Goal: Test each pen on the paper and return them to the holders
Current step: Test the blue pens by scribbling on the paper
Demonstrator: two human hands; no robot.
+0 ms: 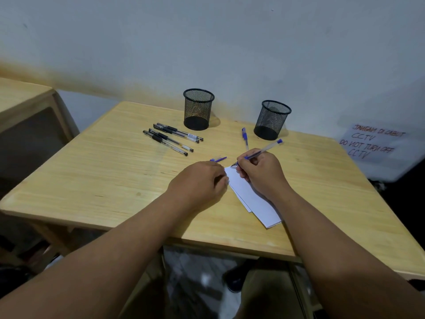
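Note:
My right hand (259,173) grips a blue pen (264,149), its tip touching the top corner of the white paper (255,199) on the wooden table (110,171). My left hand (197,183) rests on the paper's left edge, fingers curled; I cannot tell if it holds anything. A blue pen cap or pen (218,159) pokes out just beyond its knuckles. Another blue pen (245,138) lies beside the right mesh holder (272,119). Several black pens (172,138) lie beside the left mesh holder (198,109). Both holders look empty.
The table stands against a white wall. A handwritten paper sign about CCTV (370,143) hangs at the right. A second wooden table (25,100) stands at the left. The floor and my legs show below the front edge.

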